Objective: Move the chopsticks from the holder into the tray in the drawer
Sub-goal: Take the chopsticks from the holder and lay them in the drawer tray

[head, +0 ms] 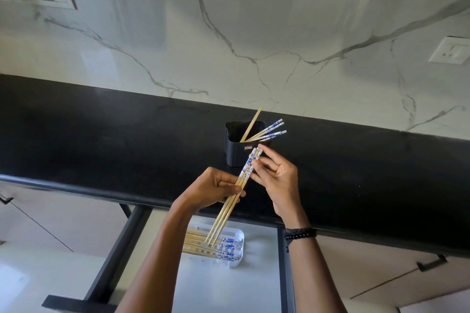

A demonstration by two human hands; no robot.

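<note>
Mid-frame: left hand [216, 189] clamped on chopstick bundle [235, 192], right hand [273, 175] fingers apart, squaring tips. Next, prob.: lower into tray [235, 260], lower center.

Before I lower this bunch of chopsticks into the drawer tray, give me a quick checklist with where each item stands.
1. Bunch held firmly: ok, left hand grips the held chopsticks mid-length.
2. Ends evened up: ok, right hand fingertips touch the patterned ends.
3. Drawer open: ok.
4. Room in the white tray: cannot tell, chopsticks already cover most of it.
5. Direction matches: not ok, the bunch is angled across those in the tray.
6. Black holder empty: not ok, several chopsticks remain.
</note>
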